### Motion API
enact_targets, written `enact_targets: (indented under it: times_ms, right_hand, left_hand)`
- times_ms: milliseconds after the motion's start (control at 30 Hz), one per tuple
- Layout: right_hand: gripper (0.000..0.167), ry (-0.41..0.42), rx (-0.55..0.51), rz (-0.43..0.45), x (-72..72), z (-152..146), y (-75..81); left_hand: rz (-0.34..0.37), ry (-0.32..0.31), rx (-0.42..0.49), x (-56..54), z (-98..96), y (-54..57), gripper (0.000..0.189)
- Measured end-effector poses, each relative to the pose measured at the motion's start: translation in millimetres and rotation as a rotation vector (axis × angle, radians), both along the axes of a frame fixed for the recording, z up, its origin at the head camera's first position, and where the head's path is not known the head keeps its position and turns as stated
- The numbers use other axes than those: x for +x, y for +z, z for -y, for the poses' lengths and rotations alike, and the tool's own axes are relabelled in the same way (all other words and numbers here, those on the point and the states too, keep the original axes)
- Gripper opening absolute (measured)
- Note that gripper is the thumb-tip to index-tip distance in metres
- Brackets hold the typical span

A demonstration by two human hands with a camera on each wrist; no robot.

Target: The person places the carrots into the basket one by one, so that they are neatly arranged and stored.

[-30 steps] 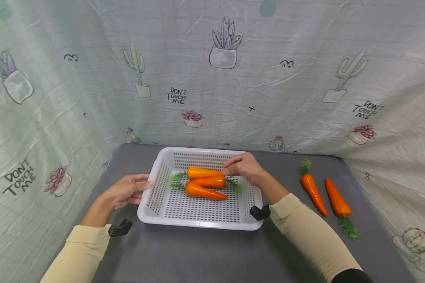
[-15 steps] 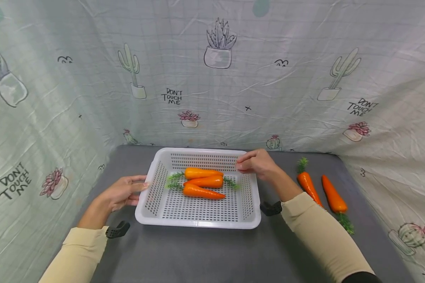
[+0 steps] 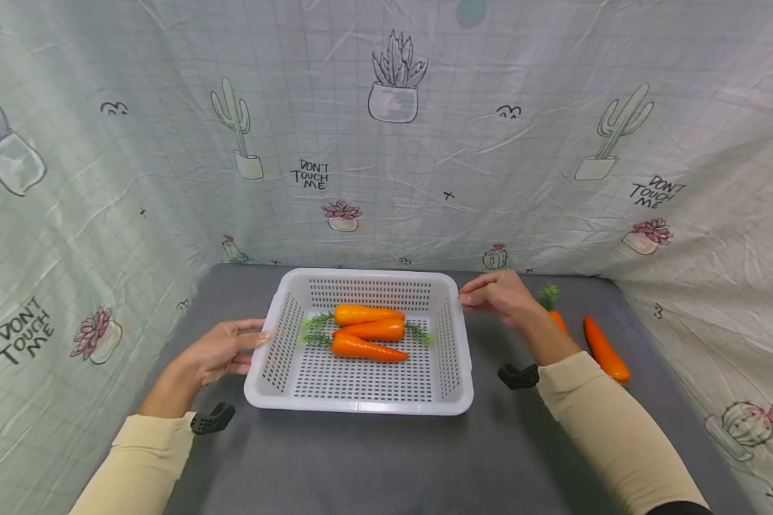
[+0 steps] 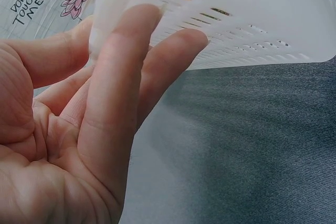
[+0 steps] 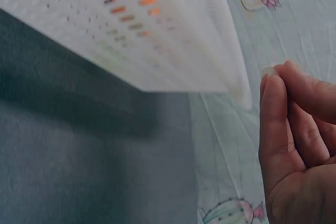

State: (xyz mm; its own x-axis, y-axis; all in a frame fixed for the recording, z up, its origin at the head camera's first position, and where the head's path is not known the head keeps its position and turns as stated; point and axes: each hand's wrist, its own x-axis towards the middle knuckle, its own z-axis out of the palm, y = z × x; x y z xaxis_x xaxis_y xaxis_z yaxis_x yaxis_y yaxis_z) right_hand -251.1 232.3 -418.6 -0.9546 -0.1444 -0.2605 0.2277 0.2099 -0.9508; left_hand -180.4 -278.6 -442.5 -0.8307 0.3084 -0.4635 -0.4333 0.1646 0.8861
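A white perforated plastic basket [image 3: 358, 408] sits in the middle of the grey table. Inside lie three orange carrots with green tops: a rear carrot [image 3: 367, 315], a middle carrot [image 3: 380, 330] and a front carrot [image 3: 367, 348]. My left hand [image 3: 222, 350] holds the basket's left rim, one fingertip over the edge and other fingers along the outer wall, as the left wrist view also shows. My right hand [image 3: 502, 297] is beside the right rim. Its thumb and fingertips are loosely together with nothing between them, and the right wrist view shows a gap to the basket.
On the table's right side lie two more carrots: a left carrot [image 3: 557, 320], partly hidden by my right arm, and a right carrot [image 3: 605, 350], whose top my sleeve [image 3: 612, 422] covers. A printed curtain [image 3: 386, 164] hangs behind the table and along both sides.
My right hand has moved right, from over the carrots in the basket to outside its right rim. My left hand has stayed on the left rim. The view has shifted slightly.
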Motion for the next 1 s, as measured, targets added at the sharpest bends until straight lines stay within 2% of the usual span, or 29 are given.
enact_targets:
  times_ms: [200, 433, 767, 1000]
  right_hand:
    - [0.038, -0.012, -0.012, 0.011, 1.3, -19, 2.4]
    - [0.022, -0.041, -0.064, 0.038, 5.2, -43, 2.0]
    - [0.013, -0.078, -0.065, 0.083, 9.0, -72, -4.1]
    - [0.017, -0.105, -0.034, 0.082, 12.8, -89, -9.7]
  left_hand:
    - [-0.003, -0.006, 0.008, 0.1, 0.4, -0.3, 0.072]
    - [-0.007, -0.008, -0.002, 0.6, 0.0, 0.3, 0.073]
    - [-0.001, -0.005, -0.005, 0.3, 2.1, -0.3, 0.073]
    - [0.01, 0.0, 0.001, -0.8, 1.6, -0.9, 0.073]
